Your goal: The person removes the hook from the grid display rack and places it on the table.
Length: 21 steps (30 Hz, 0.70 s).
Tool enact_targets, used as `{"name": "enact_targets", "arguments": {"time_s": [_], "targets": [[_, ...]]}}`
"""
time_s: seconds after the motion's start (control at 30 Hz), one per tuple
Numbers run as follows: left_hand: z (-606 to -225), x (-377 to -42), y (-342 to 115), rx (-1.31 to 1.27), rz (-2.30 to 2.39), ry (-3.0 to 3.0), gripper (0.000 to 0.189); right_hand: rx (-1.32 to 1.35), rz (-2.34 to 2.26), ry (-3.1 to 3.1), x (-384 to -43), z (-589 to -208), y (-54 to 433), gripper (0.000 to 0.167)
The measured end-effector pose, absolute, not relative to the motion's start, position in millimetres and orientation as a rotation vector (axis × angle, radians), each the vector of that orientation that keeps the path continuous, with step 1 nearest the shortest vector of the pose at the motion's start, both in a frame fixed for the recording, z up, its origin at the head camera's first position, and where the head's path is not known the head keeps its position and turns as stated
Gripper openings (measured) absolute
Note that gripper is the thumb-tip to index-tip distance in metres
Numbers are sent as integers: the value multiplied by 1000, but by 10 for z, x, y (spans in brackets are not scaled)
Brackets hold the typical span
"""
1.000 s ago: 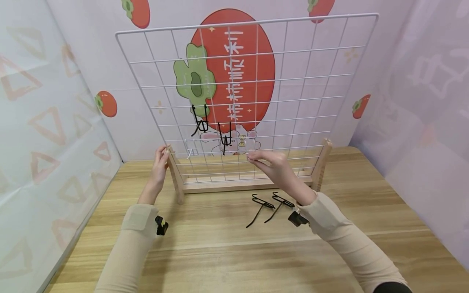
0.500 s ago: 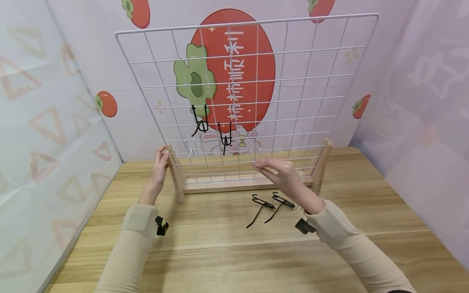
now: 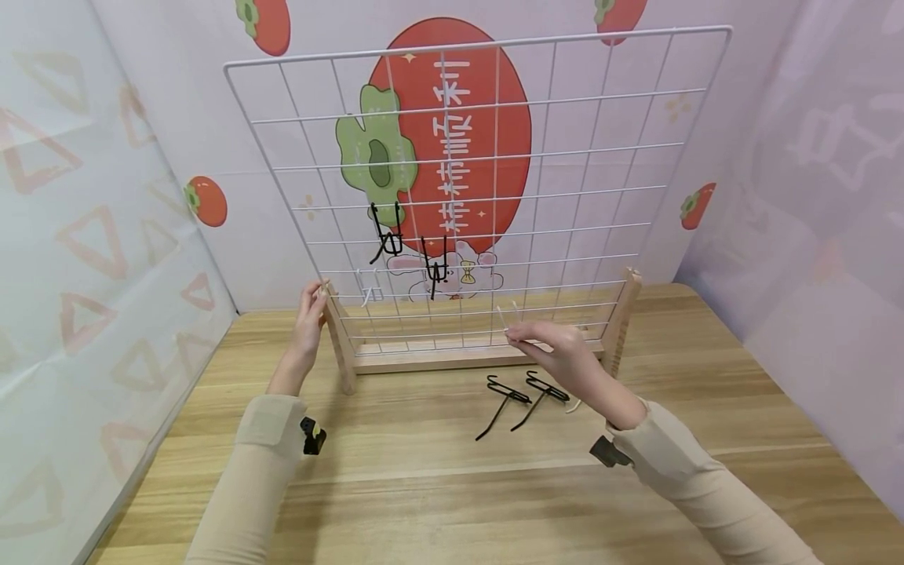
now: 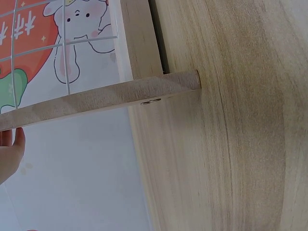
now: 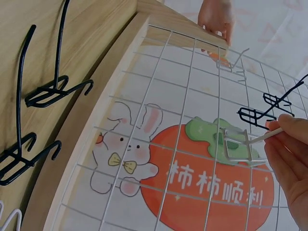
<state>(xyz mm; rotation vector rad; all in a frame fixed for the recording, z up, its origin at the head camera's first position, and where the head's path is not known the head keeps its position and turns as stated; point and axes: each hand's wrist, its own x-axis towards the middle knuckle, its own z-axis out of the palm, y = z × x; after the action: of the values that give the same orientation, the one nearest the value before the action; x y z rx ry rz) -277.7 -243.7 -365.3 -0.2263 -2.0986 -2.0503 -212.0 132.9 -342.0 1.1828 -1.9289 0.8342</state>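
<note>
The right hand [image 3: 565,357] is pinching a white hook [image 5: 248,143] before the wire grid [image 3: 497,157]; the left hand [image 3: 307,326] is gripping its left post [image 3: 340,341].

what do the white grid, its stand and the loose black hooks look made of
White grid: probably coated metal wire, judging by thin, straight bars. Stand: apparently wood, pale, matte, grain visible. Black hooks: likely metal, thin bent rods, dark coating.
</note>
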Motion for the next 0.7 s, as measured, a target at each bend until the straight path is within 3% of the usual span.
{"name": "enact_targets", "arguments": {"time_s": [0.17,0.33,0.47,0.6,0.7], "targets": [[-3659,-2784,-2435,-226,-2047,-2096,21,1189,795,-1916,-2092,-3478,1404,10],[-3662,-2780,-2442,-234,-2052,-2101,23,1188,782,-1924,-2068,-3544,1479,34],[-3664,-2777,-2445,-232,-2049,-2107,22,1200,810,-1957,-2049,-3597,1547,6],[-3669,-2785,-2442,-226,-2046,-2102,21,1214,831,-1970,-2045,-3640,1606,33],[-3668,-2782,-2439,-229,-2042,-2119,25,1216,824,-1963,-2033,-3676,1644,15]]}}
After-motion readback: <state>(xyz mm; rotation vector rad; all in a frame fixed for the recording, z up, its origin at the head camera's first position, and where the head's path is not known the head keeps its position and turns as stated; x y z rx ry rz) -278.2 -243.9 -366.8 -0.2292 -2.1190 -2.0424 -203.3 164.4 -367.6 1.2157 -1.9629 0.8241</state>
